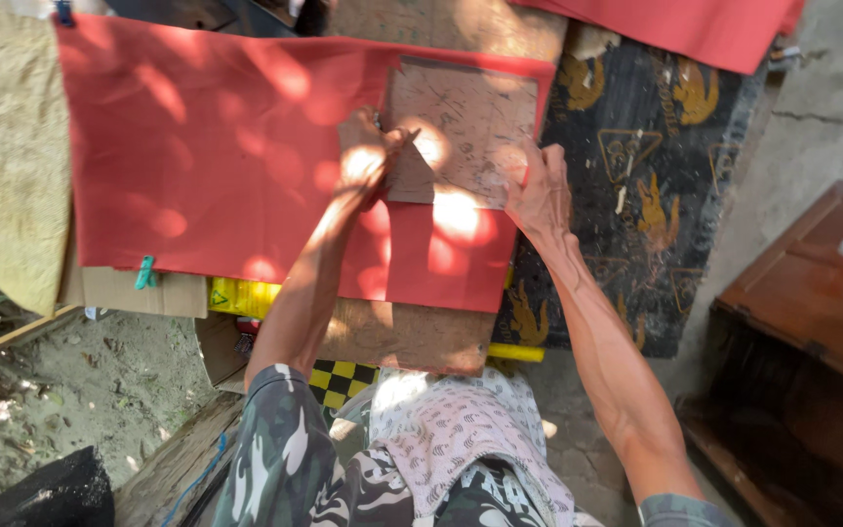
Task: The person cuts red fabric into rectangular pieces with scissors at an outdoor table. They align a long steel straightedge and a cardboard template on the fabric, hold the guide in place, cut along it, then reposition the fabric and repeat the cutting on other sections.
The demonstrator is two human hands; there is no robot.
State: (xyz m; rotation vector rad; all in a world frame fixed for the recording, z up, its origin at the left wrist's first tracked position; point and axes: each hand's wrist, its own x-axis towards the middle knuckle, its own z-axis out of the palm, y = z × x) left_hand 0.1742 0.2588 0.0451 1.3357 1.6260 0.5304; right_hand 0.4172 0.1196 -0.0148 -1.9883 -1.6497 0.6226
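A large red sheet [207, 156] lies spread over cardboard. On its upper right part rests a worn brown cardboard template [470, 122], roughly square. My left hand [368, 156] is closed at the template's left edge, apparently around a thin dark marking tool that is barely visible. My right hand [539, 190] presses flat on the template's lower right corner, fingers spread, holding it against the red sheet.
A black patterned mat [656, 146] lies to the right, another red sheet [704, 24] at the top right. A wooden box [812, 293] stands at the right edge. A tan cloth [7, 146] hangs left; a green clip [145, 273] grips the sheet's lower edge.
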